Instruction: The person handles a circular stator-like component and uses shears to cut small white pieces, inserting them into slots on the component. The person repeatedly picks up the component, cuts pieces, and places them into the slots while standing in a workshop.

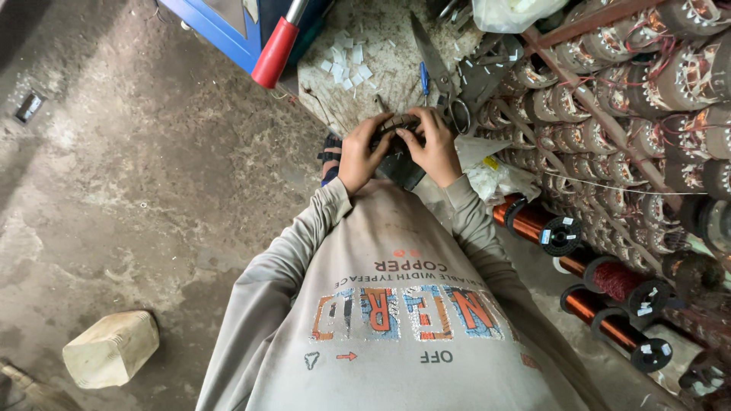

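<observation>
Here both hands close around one dark, round motor core (396, 141), held at the near edge of the desk (381, 72), right in front of the person's chest. The left hand (360, 154) grips its left side, fingers curled over the top rim; the right hand (435, 146) grips the right side the same way, thumb tucked toward the middle. The core sits between the two palms, touching both, so neither hand is nearer than the other. Its lower part points back toward the body, its ribbed top faces away toward the desk, and how much of its weight rests on the desk edge cannot be told.

Just beyond the right hand lie large scissors (445, 72), blades pointing away, and a small blue-handled tool (424, 78). Small white paper slips (346, 65) are scattered farther back on the left. Racks of wound motor cores (609, 84) fill the right side, with spools of copper wire (601, 278) on the floor below.
</observation>
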